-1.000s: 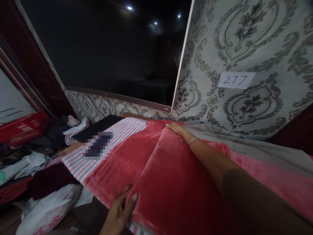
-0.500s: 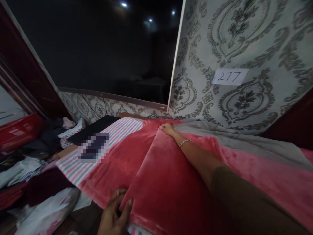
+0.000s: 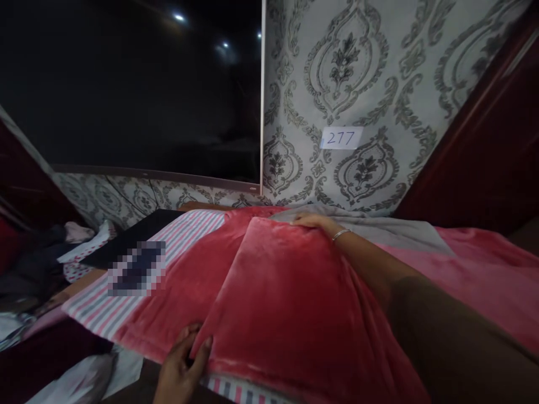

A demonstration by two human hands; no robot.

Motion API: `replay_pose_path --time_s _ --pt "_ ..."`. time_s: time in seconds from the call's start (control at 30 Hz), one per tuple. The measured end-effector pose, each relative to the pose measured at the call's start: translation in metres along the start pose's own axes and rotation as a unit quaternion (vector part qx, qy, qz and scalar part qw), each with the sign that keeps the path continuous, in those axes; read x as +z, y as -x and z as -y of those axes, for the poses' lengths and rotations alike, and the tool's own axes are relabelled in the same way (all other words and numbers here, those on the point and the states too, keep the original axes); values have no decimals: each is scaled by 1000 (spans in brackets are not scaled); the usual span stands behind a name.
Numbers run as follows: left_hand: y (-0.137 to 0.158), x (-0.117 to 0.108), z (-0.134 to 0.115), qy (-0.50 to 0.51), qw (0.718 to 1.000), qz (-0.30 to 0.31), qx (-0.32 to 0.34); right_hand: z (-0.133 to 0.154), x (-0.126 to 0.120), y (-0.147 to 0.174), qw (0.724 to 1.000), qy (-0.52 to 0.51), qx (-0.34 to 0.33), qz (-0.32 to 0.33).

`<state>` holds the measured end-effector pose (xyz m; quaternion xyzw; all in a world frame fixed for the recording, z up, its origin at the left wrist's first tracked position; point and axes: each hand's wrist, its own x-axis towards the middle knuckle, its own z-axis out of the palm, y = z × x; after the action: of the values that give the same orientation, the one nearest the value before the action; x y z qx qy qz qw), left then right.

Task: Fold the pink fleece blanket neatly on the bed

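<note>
Because the folded red blanket (image 3: 290, 303) spreads across the bed between both arms, its long axis runs from the near edge of the bed away toward the patterned wall (image 3: 357, 73), and each hand has one end of that fold. The blanket is plush, with a soft sheen and a rounded doubled edge down its left side; under it lies a flatter red layer, and beneath that a striped sheet (image 3: 185, 235) in pink, grey and white, thin and smooth, showing at the left and again at the near edge. A grey cloth (image 3: 391, 233) lies matte and flat along the far side, next to paler pink plush at the right. The wall carries grey damask wallpaper, with a dark glossy panel (image 3: 126, 84) to its left reflecting small lights. Heaped clothes (image 3: 37, 264) sit low at the left, dim and hard to sort. The right hand (image 3: 311, 220) rests at the far corner of the fold, fingers bent over the edge with a thin bangle at the wrist; whether it pinches the cloth or only presses it I cannot tell. The left hand (image 3: 181, 367) is at the near corner, thumb on top and fingers tucked under, gripping the blanket's edge. A small paper label (image 3: 341, 138) marked 277 is stuck on the wall.
</note>
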<state>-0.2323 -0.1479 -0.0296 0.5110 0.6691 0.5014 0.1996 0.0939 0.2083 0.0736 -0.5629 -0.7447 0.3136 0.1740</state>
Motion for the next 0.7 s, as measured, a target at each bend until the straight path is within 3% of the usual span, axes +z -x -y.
replay_pose_path --time_s 0.13,0.27,0.33,0.43,0.47,0.57,0.7 --pt "3 6 -2 8 999 -31 -1 -38 -35 40 998 -26 51 -15" --pt "-6 -1 -4 -52 998 -17 34 -63 -50 83 991 -97 77 -53" --pt "-9 -2 -15 -132 985 -61 93 -69 -47 99 983 -145 83 -70" --pt "-2 16 -49 -214 939 -138 231 -72 -35 113 969 -191 108 -111" --pt "4 29 -64 -207 930 -121 280 -72 -30 116 965 -194 121 -130" --pt "30 80 -112 -148 917 22 370 -73 -15 119 954 -172 158 -186" --pt "57 146 -166 -213 903 194 318 -73 -2 128 956 -127 170 -203"
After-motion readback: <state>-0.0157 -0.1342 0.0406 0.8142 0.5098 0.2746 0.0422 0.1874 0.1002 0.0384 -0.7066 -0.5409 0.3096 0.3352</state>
